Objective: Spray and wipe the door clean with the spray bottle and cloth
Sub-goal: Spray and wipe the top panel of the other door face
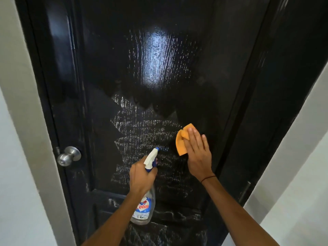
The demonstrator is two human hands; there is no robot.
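1. Head view, step in hand: wiping. The right hand (197, 153) lay flat, fingers (193, 139) extended and pressed on the folded orange cloth (181, 144), pinning it against the black door (159, 68) at mid-height, right of centre.
2. The left hand (142, 176) was wrapped closed around the neck of the spray bottle (144, 206), nozzle aimed at the door panel just left of the cloth. Whether a finger sat on the trigger could not be told.
3. Door surface: whitish streaked residue covered the panel between bottle and cloth and ran down below both hands; the upper panel looked darker and glossy, with a bright reflection.
4. Judgement: spraying of this zone appeared done, wiping partly done. The next move likely calls for sweeping the cloth leftward and downward through the streaks with steady pressure, the bottle kept clear.
5. Count: one door, one spray bottle, one cloth, two hands, one metal doorknob (69, 156) on the left edge, one dark band (208, 178) on the right wrist.
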